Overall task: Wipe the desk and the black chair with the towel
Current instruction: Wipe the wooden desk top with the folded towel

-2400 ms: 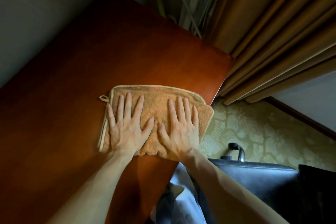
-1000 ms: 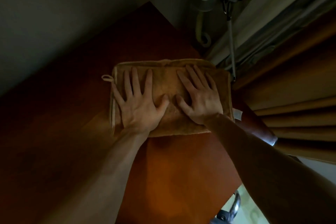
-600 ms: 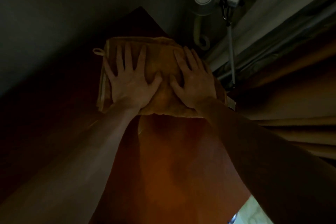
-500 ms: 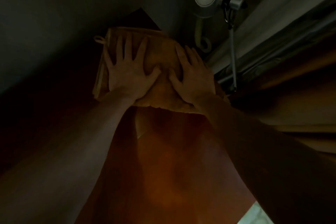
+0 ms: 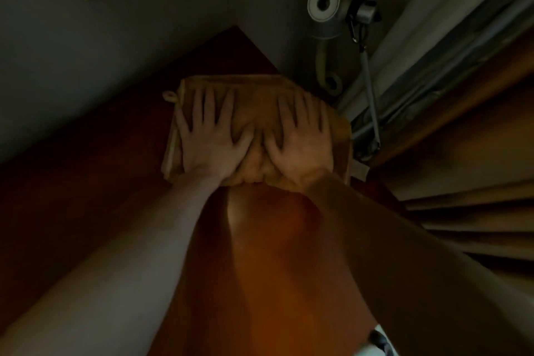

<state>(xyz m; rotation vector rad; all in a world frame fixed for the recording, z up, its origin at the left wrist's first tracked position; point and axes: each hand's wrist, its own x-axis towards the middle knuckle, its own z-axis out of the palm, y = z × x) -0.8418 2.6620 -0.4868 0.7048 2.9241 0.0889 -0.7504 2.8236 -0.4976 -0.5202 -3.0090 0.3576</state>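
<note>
Left hand (image 5: pixel 212 140): flat, fingers spread, palm pressing down on the left half of the towel; nothing gripped.
Right hand (image 5: pixel 300 139): likewise flat and splayed, pressing the right half; thumbs of both hands near each other at the middle.
Towel (image 5: pixel 257 98): tan terry cloth, folded into a pad, lying at the far corner of the desk; its right edge seems to overhang the desk edge. A small hanging loop (image 5: pixel 170 96) sticks out at its far left corner.
Handling, judged: soft, light, limp; slides readily on polished wood and bunches between the thumbs. Best driven by flat palm pressure; to lift, pinch a folded edge or the loop.
Desk (image 5: pixel 260 269): reddish-brown, glossy, dim at the far end.
Surroundings: grey wall (image 5: pixel 86 37), curtain (image 5: pixel 462 130) on the right, a round grey fitting (image 5: pixel 323 6) beyond the corner.
Black chair: not identifiable here.
</note>
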